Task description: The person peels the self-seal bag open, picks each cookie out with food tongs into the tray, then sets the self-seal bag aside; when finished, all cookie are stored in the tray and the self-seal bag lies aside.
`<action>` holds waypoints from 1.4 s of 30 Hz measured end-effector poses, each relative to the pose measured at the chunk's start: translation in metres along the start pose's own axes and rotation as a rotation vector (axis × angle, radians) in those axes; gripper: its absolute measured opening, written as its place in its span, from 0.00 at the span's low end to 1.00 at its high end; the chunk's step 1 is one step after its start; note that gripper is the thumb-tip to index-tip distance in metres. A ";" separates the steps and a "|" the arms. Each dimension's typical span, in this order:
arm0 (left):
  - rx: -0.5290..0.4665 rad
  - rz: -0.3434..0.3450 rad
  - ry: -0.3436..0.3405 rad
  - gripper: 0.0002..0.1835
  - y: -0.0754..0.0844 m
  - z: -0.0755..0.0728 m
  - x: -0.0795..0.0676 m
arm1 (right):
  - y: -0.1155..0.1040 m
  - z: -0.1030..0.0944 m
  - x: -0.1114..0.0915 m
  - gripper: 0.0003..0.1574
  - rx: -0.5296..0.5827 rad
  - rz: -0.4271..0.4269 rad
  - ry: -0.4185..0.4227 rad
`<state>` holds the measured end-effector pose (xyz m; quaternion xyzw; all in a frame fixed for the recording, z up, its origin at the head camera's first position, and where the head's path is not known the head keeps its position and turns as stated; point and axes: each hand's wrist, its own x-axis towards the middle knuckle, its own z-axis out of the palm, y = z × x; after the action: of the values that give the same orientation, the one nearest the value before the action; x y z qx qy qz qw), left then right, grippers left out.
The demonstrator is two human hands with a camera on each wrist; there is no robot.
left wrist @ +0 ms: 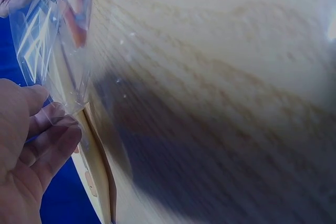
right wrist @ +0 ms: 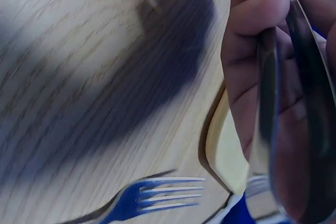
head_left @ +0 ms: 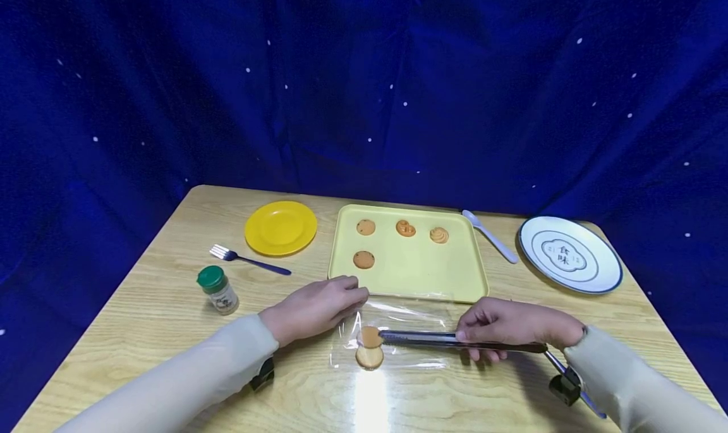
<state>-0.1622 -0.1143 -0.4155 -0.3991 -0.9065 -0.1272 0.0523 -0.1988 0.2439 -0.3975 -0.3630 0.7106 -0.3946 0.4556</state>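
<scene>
My left hand (head_left: pixel 325 303) pinches the edge of a clear plastic bag (head_left: pixel 421 313); the left wrist view shows thumb and fingers on the film (left wrist: pixel 39 45). My right hand (head_left: pixel 506 325) grips dark-handled metal tongs (head_left: pixel 421 339), reaching leftward across the bag. At their tips is a light brown cookie (head_left: pixel 371 336). A round cookie (head_left: pixel 370 358) lies just below it and touches or overlaps it. Both are within the bag's outline; whether the upper one is inside or above the film I cannot tell.
Behind the bag is a yellow tray (head_left: pixel 421 275) bearing several cookies. At left are a yellow plate (head_left: pixel 281 227), a fork (head_left: pixel 256 262) and a green-capped shaker (head_left: pixel 218 289). A spoon (head_left: pixel 490 237) and white plate (head_left: pixel 570 255) lie right; another fork (right wrist: pixel 157 198) is under my right wrist.
</scene>
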 end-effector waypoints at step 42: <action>0.021 0.025 -0.024 0.05 -0.001 0.004 0.001 | -0.011 -0.042 -0.103 0.10 -0.394 0.011 0.529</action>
<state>-0.1630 -0.1131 -0.4193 -0.4111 -0.9034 -0.1121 0.0474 -0.2033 0.3386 -0.3388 -0.3252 0.8689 -0.3276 0.1786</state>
